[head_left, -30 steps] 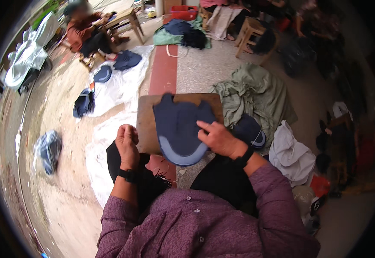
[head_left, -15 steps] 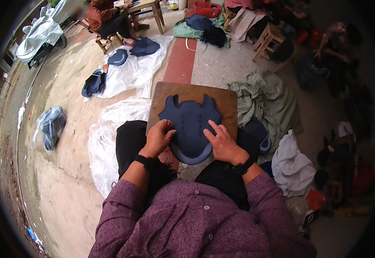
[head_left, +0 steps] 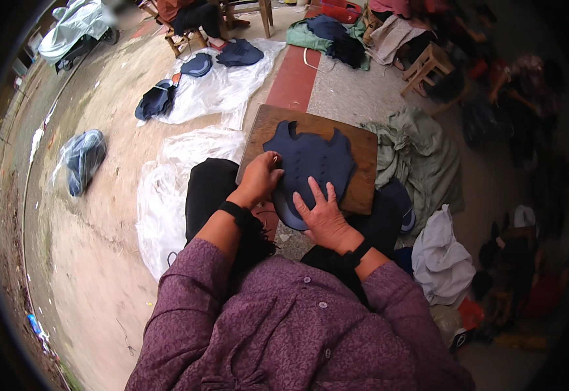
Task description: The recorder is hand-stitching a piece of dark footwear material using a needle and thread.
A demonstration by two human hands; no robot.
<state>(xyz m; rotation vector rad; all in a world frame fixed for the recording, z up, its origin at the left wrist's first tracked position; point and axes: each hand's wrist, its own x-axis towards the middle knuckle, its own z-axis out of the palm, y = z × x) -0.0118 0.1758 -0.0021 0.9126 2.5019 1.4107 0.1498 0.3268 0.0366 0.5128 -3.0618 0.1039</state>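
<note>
A flat dark blue shoe upper [head_left: 307,156] with two rows of small holes lies on a wooden board [head_left: 364,163] in front of my knees. Its rounded, lighter-rimmed end points toward me and overhangs the board's near edge. My left hand [head_left: 258,179] is at the upper's left edge, thumb and forefinger curled toward each other; whatever they may pinch is too small to make out. Fingers spread, my right hand [head_left: 325,218] lies on the near right part of the upper, pressing it flat. It covers part of the rounded end.
Clear plastic sheets [head_left: 186,176] lie left on the ground, several dark blue pieces [head_left: 240,53] on the farther one. A bagged bundle [head_left: 85,159] is farther left. Green cloth [head_left: 421,156] and white cloth [head_left: 442,257] lie right. People sit near a wooden stool [head_left: 428,65].
My right hand has slid from the upper's right edge toward its near middle, fingers now spread. The upper and board appear turned slightly clockwise, and the whole view has shifted.
</note>
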